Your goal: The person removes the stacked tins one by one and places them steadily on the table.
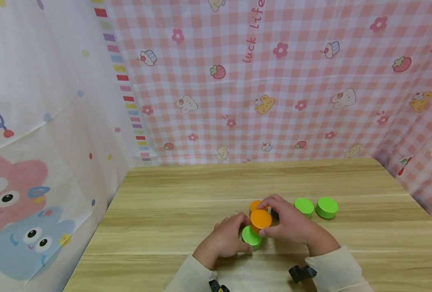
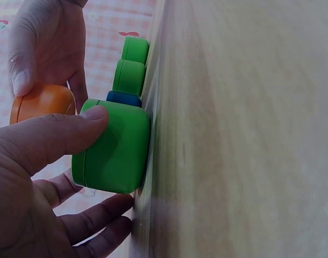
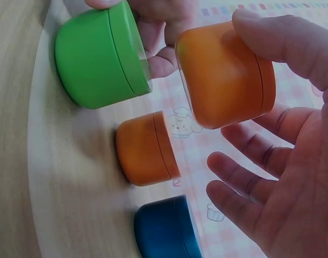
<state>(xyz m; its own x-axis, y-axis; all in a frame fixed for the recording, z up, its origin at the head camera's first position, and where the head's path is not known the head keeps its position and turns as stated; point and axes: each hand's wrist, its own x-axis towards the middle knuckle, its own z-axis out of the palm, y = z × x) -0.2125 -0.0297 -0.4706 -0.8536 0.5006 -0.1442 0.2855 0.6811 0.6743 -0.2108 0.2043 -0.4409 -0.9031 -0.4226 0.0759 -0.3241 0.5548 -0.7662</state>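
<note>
A small orange lidded jar (image 1: 261, 219) is held off the table between the thumb and fingers of my right hand (image 1: 287, 221). Lower than it, a green lidded jar (image 1: 251, 238) stands upright on the wooden table, and my left hand (image 1: 227, 237) grips its sides. In the left wrist view, the left thumb presses on this green jar (image 2: 118, 148). Behind the held jar stands a second orange jar (image 1: 255, 205), partly covered in the head view. A dark blue jar (image 3: 166, 228) is beside that one, mostly hidden by my right hand in the head view.
Two more green jars, a nearer-to-hand one (image 1: 303, 206) and an outer one (image 1: 327, 207), stand right of my right hand. The wooden table (image 1: 157, 219) reaches back to a pink checked cloth (image 1: 208, 121). A white patterned cloth (image 1: 66, 134) hangs on the left.
</note>
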